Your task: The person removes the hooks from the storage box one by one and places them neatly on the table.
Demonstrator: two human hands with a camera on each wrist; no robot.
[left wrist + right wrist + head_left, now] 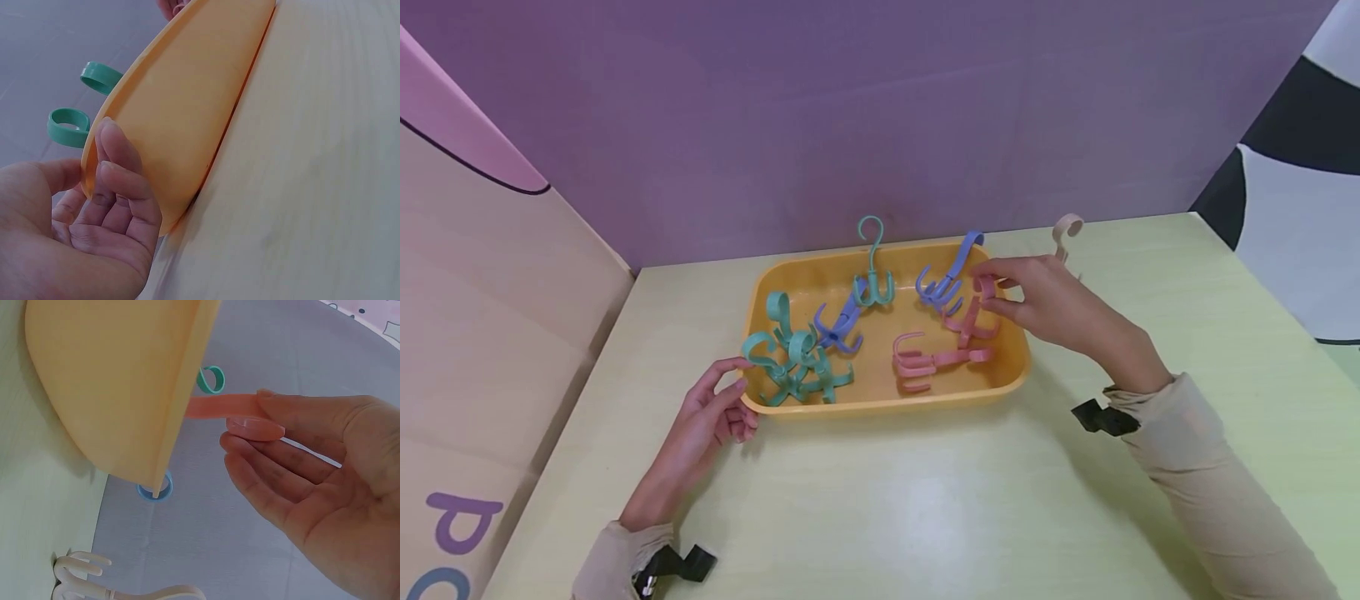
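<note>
My left hand (703,412) holds the left end of a yellow plastic tray (880,406) by its rim, thumb on one side and fingers on the other in the left wrist view. With thumb and fingertips, my right hand (1048,300) pinches the curled top of a pink multi-prong hook (970,325) at the tray's right end. The right wrist view shows the strap of this pink hook (222,406) between the fingers. Another pink hook (936,360) lies nearby in the tray. Several green hooks (790,379) cluster at the left end, close to my left hand.
Inside the tray are also a blue hook (838,325) near the middle, a second blue hook (951,279) at the back right and a green hook (872,271) leaning upright at the back. A beige hook (1066,232) stands on the table behind my right hand. A purple wall (865,125) rises behind.
</note>
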